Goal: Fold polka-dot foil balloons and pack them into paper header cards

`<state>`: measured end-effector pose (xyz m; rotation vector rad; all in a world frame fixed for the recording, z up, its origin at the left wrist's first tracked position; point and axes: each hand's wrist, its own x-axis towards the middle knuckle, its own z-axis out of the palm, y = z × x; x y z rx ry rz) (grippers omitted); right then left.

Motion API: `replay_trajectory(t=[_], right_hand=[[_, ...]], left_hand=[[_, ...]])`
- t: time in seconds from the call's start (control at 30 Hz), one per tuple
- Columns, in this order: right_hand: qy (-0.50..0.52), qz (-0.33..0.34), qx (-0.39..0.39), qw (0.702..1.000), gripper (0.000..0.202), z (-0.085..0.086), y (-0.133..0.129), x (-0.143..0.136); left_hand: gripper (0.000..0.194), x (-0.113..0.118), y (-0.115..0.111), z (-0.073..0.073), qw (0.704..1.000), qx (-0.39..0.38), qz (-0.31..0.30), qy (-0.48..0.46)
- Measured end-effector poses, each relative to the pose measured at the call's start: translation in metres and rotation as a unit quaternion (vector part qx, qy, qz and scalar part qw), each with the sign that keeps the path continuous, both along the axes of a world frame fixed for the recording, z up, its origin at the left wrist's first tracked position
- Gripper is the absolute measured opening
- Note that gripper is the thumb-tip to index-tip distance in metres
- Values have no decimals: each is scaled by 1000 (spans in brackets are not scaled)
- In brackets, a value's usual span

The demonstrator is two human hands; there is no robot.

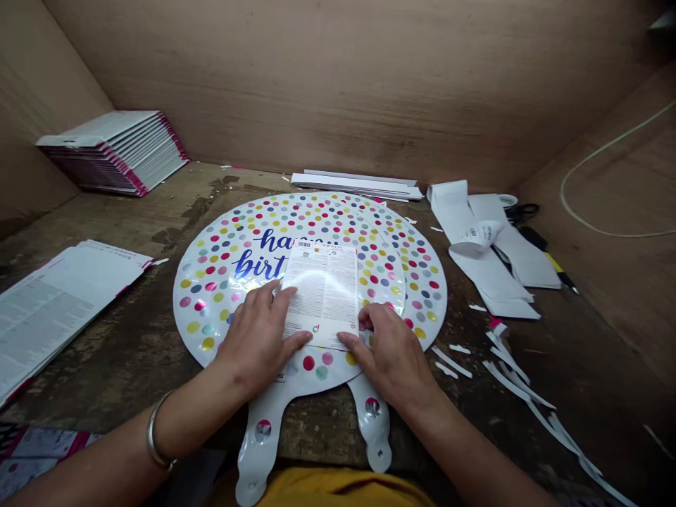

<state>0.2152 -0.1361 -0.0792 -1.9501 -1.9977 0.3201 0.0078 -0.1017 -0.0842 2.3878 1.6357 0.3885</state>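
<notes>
A white printed card [321, 290] with small text, a barcode and a coloured logo is held over a flat foil balloon [208, 243]. My left hand [258, 327] grips its left edge, thumb on the lower part. At the lower right corner, my right hand [393, 348] pinches the card between thumb and curled fingers. The balloon is white with many coloured dots and blue "happy birt..." lettering, partly covered by the card. Beneath it, a second dotted foil balloon [427, 282] shows at the right. Two white tails point toward me.
Folded printed cards [119, 151] are stacked at the back left, with more printed sheets [63, 303] at the left. White strips [356, 184] lie along the back wall. Curled label paper [483, 257], a yellow-black pen [561, 273] and paper offcuts [549, 415] are at the right.
</notes>
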Motion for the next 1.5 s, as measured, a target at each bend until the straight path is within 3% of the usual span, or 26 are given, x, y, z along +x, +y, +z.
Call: replay_trajectory(t=[0.1, 0.27, 0.33, 0.4, 0.43, 0.5, 0.57, 0.63, 0.67, 0.73, 0.83, 0.97, 1.17, 1.23, 1.3, 1.33, 1.4, 1.47, 1.5], right_hand=[[-26, -32, -8, 999, 49, 1, 2, -10], [-17, -61, -11, 998, 46, 3, 6, -27], [25, -74, 11, 997, 52, 4, 7, -26], [111, -112, 31, 987, 68, 6, 5, -19], [180, -139, 34, 973, 77, 8, 4, -15], [368, -162, -4, 915, 86, 11, 0, -6], [554, -121, -77, 820, 76, 13, -6, 0], [659, -61, -131, 738, 56, 13, -12, 2], [678, -47, -138, 720, 47, 13, -15, 3], [689, -52, -121, 713, 37, 15, -20, 6], [697, -93, -113, 702, 34, 19, -28, 13], [727, -108, -150, 661, 39, 21, -36, 9], [816, -121, -131, 550, 48, 7, -40, -12], [826, -117, -146, 532, 47, 5, -41, -12], [812, -100, -159, 553, 44, 6, -42, -6], [790, -89, -155, 586, 43, 7, -42, -2], [691, -92, -89, 711, 41, 13, -42, 9], [495, -103, 56, 861, 40, 21, -41, 18], [377, -85, 125, 914, 39, 25, -41, 20]], left_hand=[[85, 1, 9, 4, 999, -39, 7, 14], [96, 7, 17, 9, 996, -82, 32, -17], [98, 7, 18, 12, 989, -104, 62, -81], [94, 6, 16, 16, 964, -133, 103, -206], [92, 6, 13, 18, 936, -150, 125, -294], [94, 10, 4, 21, 844, -179, 151, -482], [94, 17, -8, 21, 750, -224, 154, -603], [80, 26, -19, 19, 695, -304, 125, -640], [69, 31, -24, 18, 674, -349, 103, -643], [51, 38, -31, 17, 637, -412, 69, -648], [50, 45, -35, 18, 614, -407, 112, -668], [61, 57, -38, 18, 598, -362, 179, -693], [54, 71, -49, 15, 582, -343, 145, -723], [55, 71, -51, 15, 586, -342, 130, -723], [57, 69, -50, 13, 595, -333, 124, -721], [57, 67, -50, 12, 602, -326, 122, -719], [53, 64, -48, 9, 619, -311, 122, -711], [48, 62, -48, 6, 646, -293, 124, -694], [46, 61, -47, 5, 659, -286, 122, -685]])
